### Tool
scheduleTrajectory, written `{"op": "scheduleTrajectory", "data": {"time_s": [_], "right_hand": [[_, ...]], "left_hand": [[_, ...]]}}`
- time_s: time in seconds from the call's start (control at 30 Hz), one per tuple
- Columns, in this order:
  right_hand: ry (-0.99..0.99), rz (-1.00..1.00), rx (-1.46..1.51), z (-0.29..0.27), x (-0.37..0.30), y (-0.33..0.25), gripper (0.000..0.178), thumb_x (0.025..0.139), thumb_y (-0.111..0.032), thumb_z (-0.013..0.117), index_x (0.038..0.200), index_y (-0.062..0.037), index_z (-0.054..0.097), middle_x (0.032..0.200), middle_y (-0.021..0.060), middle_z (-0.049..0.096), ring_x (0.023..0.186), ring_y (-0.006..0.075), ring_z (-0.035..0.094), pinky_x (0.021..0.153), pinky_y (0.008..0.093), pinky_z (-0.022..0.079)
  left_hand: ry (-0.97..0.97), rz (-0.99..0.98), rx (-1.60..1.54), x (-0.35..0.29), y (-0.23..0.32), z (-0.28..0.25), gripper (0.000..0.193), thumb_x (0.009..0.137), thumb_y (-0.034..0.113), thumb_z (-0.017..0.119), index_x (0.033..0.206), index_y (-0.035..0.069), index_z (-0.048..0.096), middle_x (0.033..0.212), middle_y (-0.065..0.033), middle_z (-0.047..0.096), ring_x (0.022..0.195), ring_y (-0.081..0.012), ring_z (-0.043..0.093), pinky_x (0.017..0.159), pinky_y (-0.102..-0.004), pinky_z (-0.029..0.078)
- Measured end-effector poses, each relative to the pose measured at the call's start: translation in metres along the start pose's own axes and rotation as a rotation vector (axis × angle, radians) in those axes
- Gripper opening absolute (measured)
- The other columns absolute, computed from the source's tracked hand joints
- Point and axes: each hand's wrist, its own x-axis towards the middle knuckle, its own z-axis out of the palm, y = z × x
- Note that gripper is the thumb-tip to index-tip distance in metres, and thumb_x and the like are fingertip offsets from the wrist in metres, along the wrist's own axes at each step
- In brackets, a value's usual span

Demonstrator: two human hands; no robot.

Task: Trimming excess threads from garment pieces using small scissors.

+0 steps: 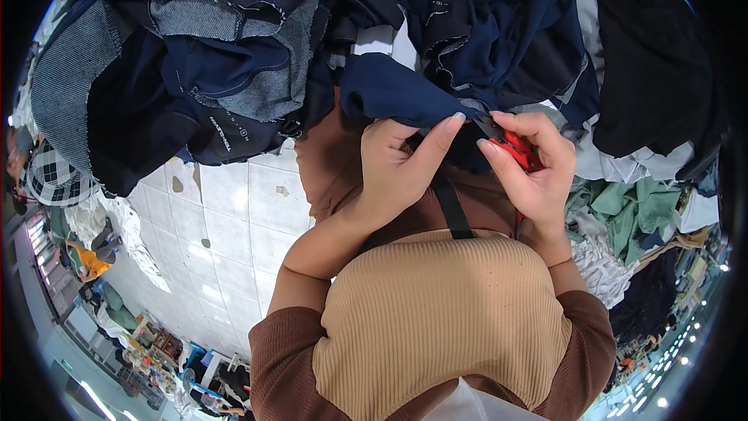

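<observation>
My left hand pinches the edge of a navy blue fabric piece between thumb and fingers. Red-handled thread snips sit in my right hand, thumb and fingers closed around them. The dark blades point left, up against the fabric edge just past my left thumb tip; whether they touch it I cannot tell. Part of the fabric hangs down behind both hands over my lap. Right beyond my hands lies a heap of navy garments.
Dark denim garments with frayed, lighter undersides pile up at the far left. A black cloth lies on pale fabric at the far right, with green cloth lower down. White tiled floor shows at the left.
</observation>
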Motion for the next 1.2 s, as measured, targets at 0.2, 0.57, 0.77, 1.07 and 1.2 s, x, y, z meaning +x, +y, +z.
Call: {"op": "scheduleTrajectory", "data": {"time_s": [0.2, 0.57, 0.77, 1.07, 1.2], "right_hand": [[0.005, -0.017, 0.013, 0.003, 0.001, 0.001, 0.022, 0.074, 0.003, 0.073, 0.094, 0.0044, 0.064, 0.085, 0.0087, 0.066, 0.076, 0.0107, 0.062, 0.068, 0.0208, 0.049], [0.047, 0.000, 0.135, -0.001, 0.000, 0.004, 0.027, 0.075, 0.003, 0.071, 0.101, 0.0038, 0.061, 0.089, 0.0071, 0.066, 0.079, 0.0096, 0.061, 0.072, 0.0196, 0.047], [-0.026, 0.022, 0.156, -0.002, 0.005, -0.004, 0.035, 0.074, 0.003, 0.071, 0.107, 0.0025, 0.059, 0.102, 0.0085, 0.063, 0.089, 0.0080, 0.057, 0.078, 0.0192, 0.044], [0.311, -0.101, 0.221, 0.001, 0.004, 0.013, 0.010, 0.080, 0.006, 0.064, 0.090, 0.0016, 0.064, 0.077, -0.0006, 0.060, 0.064, 0.0035, 0.052, 0.059, 0.0166, 0.042], [-0.016, -0.195, -0.105, 0.001, 0.011, 0.004, 0.033, 0.071, 0.003, 0.072, 0.103, -0.0005, 0.066, 0.087, 0.0060, 0.066, 0.065, 0.0074, 0.058, 0.059, 0.0165, 0.043]], "left_hand": [[0.057, 0.076, -0.053, 0.004, -0.001, 0.007, 0.007, 0.085, 0.005, 0.066, 0.087, -0.001, 0.068, 0.070, 0.0002, 0.063, 0.062, -0.0043, 0.052, 0.058, -0.0187, 0.041], [0.036, 0.032, -0.140, 0.005, -0.002, 0.006, 0.008, 0.087, 0.006, 0.065, 0.089, -0.002, 0.067, 0.073, 0.0018, 0.063, 0.066, -0.0025, 0.052, 0.061, -0.0175, 0.041], [0.019, -0.031, -0.205, 0.005, -0.003, 0.007, 0.009, 0.088, 0.007, 0.064, 0.090, -0.002, 0.066, 0.078, 0.0026, 0.063, 0.070, -0.0018, 0.051, 0.063, -0.0168, 0.041], [0.025, 0.021, -0.210, 0.006, 0.003, 0.003, 0.011, 0.089, 0.006, 0.062, 0.097, -0.001, 0.065, 0.086, 0.0006, 0.064, 0.079, -0.0035, 0.054, 0.072, -0.0181, 0.043], [0.012, -0.006, -0.217, 0.004, 0.000, 0.005, 0.010, 0.089, 0.005, 0.061, 0.097, 0.000, 0.065, 0.086, -0.0008, 0.064, 0.080, -0.0049, 0.055, 0.073, -0.0188, 0.043]]}}
